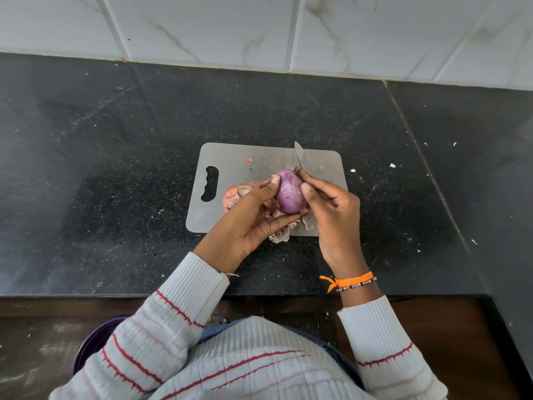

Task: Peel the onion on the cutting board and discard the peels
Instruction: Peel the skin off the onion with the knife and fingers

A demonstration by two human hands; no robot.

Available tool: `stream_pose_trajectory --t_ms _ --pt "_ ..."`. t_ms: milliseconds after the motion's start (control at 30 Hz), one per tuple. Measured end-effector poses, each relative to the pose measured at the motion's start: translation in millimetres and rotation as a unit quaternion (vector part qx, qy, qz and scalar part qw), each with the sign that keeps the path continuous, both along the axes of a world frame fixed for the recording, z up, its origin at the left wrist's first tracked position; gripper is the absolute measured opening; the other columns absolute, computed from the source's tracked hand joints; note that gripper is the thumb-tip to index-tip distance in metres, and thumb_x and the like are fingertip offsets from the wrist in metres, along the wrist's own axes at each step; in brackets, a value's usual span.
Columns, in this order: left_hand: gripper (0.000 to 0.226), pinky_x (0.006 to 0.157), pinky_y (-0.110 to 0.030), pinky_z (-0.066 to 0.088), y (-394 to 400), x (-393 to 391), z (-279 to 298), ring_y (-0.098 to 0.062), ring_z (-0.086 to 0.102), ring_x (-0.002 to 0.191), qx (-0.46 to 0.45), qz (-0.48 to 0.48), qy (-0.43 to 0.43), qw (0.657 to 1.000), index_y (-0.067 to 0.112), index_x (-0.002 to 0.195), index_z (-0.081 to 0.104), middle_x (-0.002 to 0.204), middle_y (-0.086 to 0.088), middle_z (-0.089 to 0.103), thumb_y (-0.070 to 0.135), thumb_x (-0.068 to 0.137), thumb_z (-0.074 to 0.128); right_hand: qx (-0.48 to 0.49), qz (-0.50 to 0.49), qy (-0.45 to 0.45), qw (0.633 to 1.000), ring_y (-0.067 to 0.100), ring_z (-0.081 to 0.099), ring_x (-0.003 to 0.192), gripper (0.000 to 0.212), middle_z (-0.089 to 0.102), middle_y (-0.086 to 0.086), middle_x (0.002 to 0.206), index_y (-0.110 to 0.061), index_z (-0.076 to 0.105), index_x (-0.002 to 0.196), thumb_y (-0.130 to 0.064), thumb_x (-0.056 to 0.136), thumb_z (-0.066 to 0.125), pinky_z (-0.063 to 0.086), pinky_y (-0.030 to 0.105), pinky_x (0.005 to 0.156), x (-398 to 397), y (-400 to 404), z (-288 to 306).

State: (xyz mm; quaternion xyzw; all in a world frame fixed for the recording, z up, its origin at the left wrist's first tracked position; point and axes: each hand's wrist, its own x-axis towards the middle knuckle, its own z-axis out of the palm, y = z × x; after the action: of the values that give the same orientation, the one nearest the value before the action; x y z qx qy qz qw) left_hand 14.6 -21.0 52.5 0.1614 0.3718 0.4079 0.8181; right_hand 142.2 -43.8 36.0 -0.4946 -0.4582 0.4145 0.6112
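Gripped between both hands: purple onion, long axis running away from the person, held just above the grey cutting board. Left hand: palm up, fingers curled beneath, thumb on the onion's side. Right hand: thumb pressing the onion, fingers clamping a knife, blade pointing away. Peels: loose on the board beneath. Black countertop underneath.

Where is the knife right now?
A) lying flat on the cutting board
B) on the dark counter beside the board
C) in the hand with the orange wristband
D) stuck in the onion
C: the knife is held in the right hand, the one with the orange wristband, its blade pointing up past the purple onion that the left hand holds above the cutting board.
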Motion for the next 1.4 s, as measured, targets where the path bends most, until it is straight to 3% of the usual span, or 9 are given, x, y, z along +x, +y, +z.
stream_pose_trajectory --t_ms 67,200,500,600,800,1033,1167,1333,1400 --pt "0.016 0.061 -0.034 0.060 -0.6 0.2 0.6 -0.028 0.065 0.089 -0.004 0.002 0.004 1.000 0.009 0.101 0.058 0.109 -0.018 0.058 0.022 0.091 0.053 0.006 0.000 -0.029 1.000 0.017 0.064 0.109 0.028 0.067 0.007 0.111 -0.005 0.059 0.117 0.001 0.089 0.057 0.052 0.033 0.093 2.1 0.0 -1.8" --pt "0.021 0.064 -0.035 0.060 -1.2 1.3 -0.1 -0.026 0.067 0.088 -0.007 0.003 0.004 1.000 0.008 0.103 0.059 0.109 -0.018 0.060 0.023 0.089 0.056 0.021 -0.002 -0.057 0.998 0.012 0.065 0.105 0.032 0.066 0.004 0.110 0.000 0.058 0.118 0.003 0.086 0.060 0.053 0.023 0.087 2.2 -2.2 -1.2" --pt "0.019 0.064 -0.036 0.060 -3.7 4.4 1.2 -0.027 0.066 0.087 -0.007 0.002 0.023 1.000 0.007 0.104 0.057 0.106 -0.019 0.062 0.020 0.091 0.055 0.026 -0.031 -0.118 0.992 -0.002 0.065 0.096 0.034 0.064 0.001 0.107 0.008 0.060 0.114 0.013 0.080 0.061 0.053 0.017 0.084 5.3 -2.6 -4.0" --pt "0.015 0.062 -0.035 0.060 -3.8 4.6 2.5 -0.027 0.066 0.084 -0.011 0.004 0.027 1.000 0.008 0.100 0.058 0.101 -0.018 0.062 0.020 0.090 0.056 0.025 -0.032 -0.104 0.994 -0.001 0.065 0.096 0.031 0.065 -0.001 0.106 0.006 0.060 0.114 0.012 0.083 0.059 0.052 0.015 0.081 8.8 -2.7 -5.6" --pt "0.019 0.063 -0.035 0.060 -2.7 5.0 1.2 -0.029 0.064 0.092 -0.007 0.006 0.042 0.999 0.008 0.103 0.058 0.110 -0.020 0.058 0.021 0.089 0.058 0.023 -0.038 -0.069 0.997 0.009 0.068 0.095 0.030 0.068 0.005 0.101 -0.002 0.062 0.110 0.004 0.081 0.066 0.055 0.019 0.079 5.6 -4.5 -5.6" --pt "0.030 0.063 -0.034 0.060 0.7 6.2 -4.3 -0.027 0.065 0.090 0.000 0.004 0.063 0.998 0.008 0.116 0.055 0.120 -0.021 0.057 0.021 0.089 0.058 0.020 -0.048 -0.094 0.994 0.002 0.068 0.089 0.028 0.068 -0.001 0.096 -0.004 0.064 0.107 0.005 0.081 0.066 0.053 0.016 0.078 7.7 -0.9 -8.8" --pt "0.016 0.063 -0.035 0.060 1.3 5.9 -3.4 -0.029 0.065 0.092 -0.006 0.004 0.070 0.998 0.012 0.103 0.057 0.112 -0.018 0.058 0.020 0.089 0.058 0.022 -0.047 -0.100 0.994 0.003 0.067 0.092 0.028 0.068 -0.003 0.095 -0.006 0.064 0.108 0.006 0.083 0.064 0.054 0.018 0.079 10.0 0.3 -10.6" --pt "0.037 0.063 -0.035 0.060 4.1 7.3 -5.1 -0.031 0.064 0.098 -0.017 0.010 0.071 0.997 0.006 0.122 0.053 0.125 -0.023 0.054 0.020 0.088 0.060 0.025 -0.042 -0.098 0.994 0.005 0.068 0.091 0.026 0.069 0.002 0.095 0.000 0.066 0.106 0.002 0.080 0.068 0.055 0.018 0.077 9.0 2.2 -11.5" --pt "0.036 0.062 -0.034 0.060 4.5 7.8 -5.2 -0.032 0.064 0.099 -0.018 0.010 0.075 0.997 0.007 0.121 0.053 0.124 -0.023 0.055 0.020 0.088 0.060 0.028 -0.047 -0.098 0.994 0.004 0.068 0.090 0.024 0.069 0.001 0.094 -0.001 0.066 0.106 0.002 0.082 0.066 0.054 0.017 0.076 10.1 3.8 -13.2"
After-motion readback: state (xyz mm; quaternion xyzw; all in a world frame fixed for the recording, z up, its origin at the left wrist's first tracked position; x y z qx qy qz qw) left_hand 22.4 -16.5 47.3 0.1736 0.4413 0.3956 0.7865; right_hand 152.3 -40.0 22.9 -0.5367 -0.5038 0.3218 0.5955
